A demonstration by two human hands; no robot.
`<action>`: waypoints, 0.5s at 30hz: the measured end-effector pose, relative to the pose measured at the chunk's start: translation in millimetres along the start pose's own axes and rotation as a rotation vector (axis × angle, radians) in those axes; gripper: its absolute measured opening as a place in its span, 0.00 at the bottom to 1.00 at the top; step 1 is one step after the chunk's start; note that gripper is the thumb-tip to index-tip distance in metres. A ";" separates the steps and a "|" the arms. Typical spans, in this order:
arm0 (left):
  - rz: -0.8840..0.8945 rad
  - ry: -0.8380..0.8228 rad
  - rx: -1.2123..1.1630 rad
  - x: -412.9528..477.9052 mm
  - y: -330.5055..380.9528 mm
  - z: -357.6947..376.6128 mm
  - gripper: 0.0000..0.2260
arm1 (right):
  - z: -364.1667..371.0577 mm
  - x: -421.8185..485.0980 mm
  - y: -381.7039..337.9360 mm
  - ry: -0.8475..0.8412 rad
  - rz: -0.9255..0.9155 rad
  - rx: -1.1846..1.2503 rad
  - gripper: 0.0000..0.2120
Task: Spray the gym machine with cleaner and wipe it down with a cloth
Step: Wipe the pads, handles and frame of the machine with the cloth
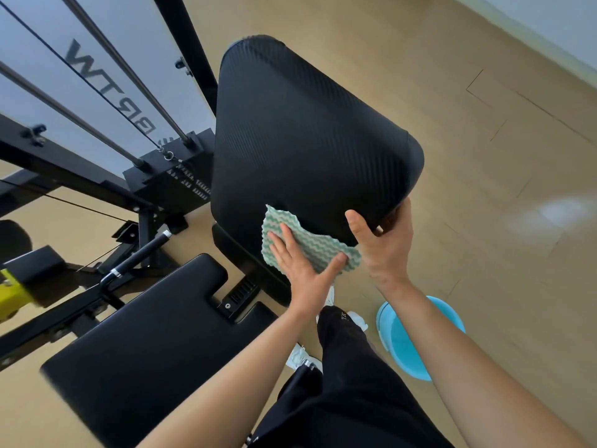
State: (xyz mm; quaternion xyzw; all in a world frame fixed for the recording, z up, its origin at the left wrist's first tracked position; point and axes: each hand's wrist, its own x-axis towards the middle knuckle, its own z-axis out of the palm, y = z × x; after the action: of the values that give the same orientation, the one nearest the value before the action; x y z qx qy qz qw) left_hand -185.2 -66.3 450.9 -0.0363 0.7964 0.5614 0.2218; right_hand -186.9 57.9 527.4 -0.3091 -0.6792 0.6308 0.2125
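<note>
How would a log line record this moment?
step: wipe | left hand: presses cloth on pad | right hand: grips pad edge

A cloth [318, 247] on the black back pad [307, 130]
The green-and-white wavy-striped cloth lies spread on the tilted, ribbed pad's lower edge, at its 6 o'clock; the smooth seat pad [139, 344] sits toward 8 o'clock.

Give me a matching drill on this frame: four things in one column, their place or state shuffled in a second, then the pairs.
1 cloth
2 blue basin
3 left hand
4 right hand

A grips the lower edge of the back pad
B stands on the floor, lower right
C pressed against the back pad under a hand
D lies flat on the cloth

Pairs: 1-C, 2-B, 3-D, 4-A
</note>
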 end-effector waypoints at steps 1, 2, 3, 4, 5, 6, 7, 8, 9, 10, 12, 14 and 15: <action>-0.016 0.004 -0.036 4.5 6.6 -3.7 0.56 | 0.0 0.4 0.8 0.002 0.002 0.002 0.25; -0.034 0.021 -0.069 12.0 14.0 -9.1 0.56 | -0.1 0.7 1.4 0.005 0.004 0.005 0.24; -0.046 0.045 -0.091 22.3 21.9 -16.1 0.56 | -0.4 0.8 1.7 0.009 0.003 0.006 0.24; -0.043 0.074 -0.097 34.6 30.7 -25.2 0.56 | -0.4 0.6 1.8 0.010 -0.001 0.007 0.24; -0.027 0.102 -0.093 48.3 40.4 -35.5 0.56 | -0.4 0.0 1.9 0.007 -0.005 0.009 0.24; -0.006 0.129 -0.082 63.3 50.2 -46.3 0.56 | -0.1 -0.8 1.4 0.005 -0.009 0.011 0.24; 0.018 0.157 -0.070 78.9 59.9 -57.6 0.56 | 0.5 -1.5 0.5 0.003 -0.013 0.012 0.24; 0.037 0.186 -0.057 93.5 68.9 -68.0 0.56 | 1.2 -1.9 -0.2 0.002 -0.017 0.011 0.24; 0.054 0.214 -0.047 106.8 76.3 -78.3 0.57 | 2.0 -2.3 -0.4 0.000 -0.017 0.010 0.25; 0.073 0.238 -0.043 118.9 80.4 -87.1 0.58 | 2.6 -2.6 -0.5 -0.002 -0.015 0.011 0.25; 0.107 0.258 -0.043 134.7 79.8 -97.3 0.59 | 2.9 -2.8 0.1 0.000 -0.009 0.015 0.25; 0.102 0.281 -0.036 134.7 74.1 -94.3 0.56 | 2.9 -2.7 1.7 0.003 -0.008 0.011 0.25; 0.086 0.294 -0.038 130.0 71.3 -88.9 0.56 | 2.9 -2.4 2.4 0.006 -0.006 0.014 0.25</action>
State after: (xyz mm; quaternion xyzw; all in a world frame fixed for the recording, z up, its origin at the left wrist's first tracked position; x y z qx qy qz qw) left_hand -351.6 -96.2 486.4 -0.0883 0.8102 0.5741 0.0781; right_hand -186.7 54.2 524.9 -0.3074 -0.6750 0.6341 0.2185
